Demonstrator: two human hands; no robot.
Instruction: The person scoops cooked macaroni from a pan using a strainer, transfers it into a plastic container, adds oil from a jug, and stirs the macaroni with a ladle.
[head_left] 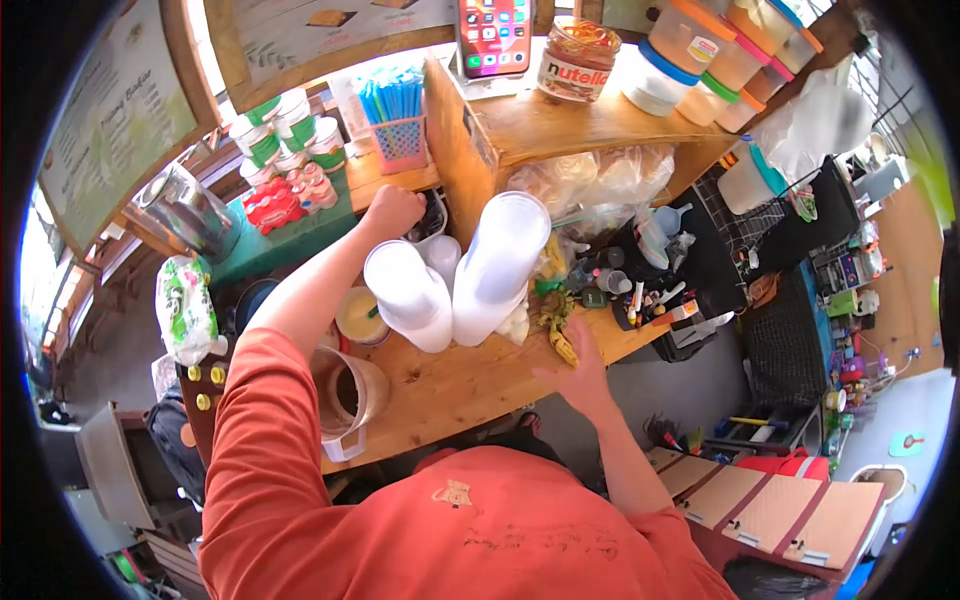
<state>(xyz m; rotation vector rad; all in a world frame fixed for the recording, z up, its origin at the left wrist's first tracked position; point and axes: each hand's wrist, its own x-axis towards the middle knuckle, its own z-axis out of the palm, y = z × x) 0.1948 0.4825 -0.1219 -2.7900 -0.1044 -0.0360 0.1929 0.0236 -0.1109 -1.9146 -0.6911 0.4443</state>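
Observation:
My left hand (393, 212) reaches forward past the stacked cups, its fingers curled closed. It is beside a small container with dark contents (430, 220); whatever it grips, if anything, is hidden. Two tall stacks of white plastic cups, a left stack (408, 295) and a right stack (502, 265), stand on the wooden counter (430, 395), with a shorter cup stack (442, 258) behind them. My right hand (578, 375) hovers near the counter's right edge, fingers spread, holding nothing. Bananas (562, 345) lie just beyond it. A clear pitcher with dark liquid (350, 390) stands below my left forearm.
A wooden shelf (540, 125) rises ahead, bearing a Nutella jar (578, 60), a phone (494, 38) and stacked lidded tubs (690, 50). Blue straws (390, 98) stand in a basket at its left. A round tub (362, 316) sits beside the cups. Markers (655, 300) fill a holder at right.

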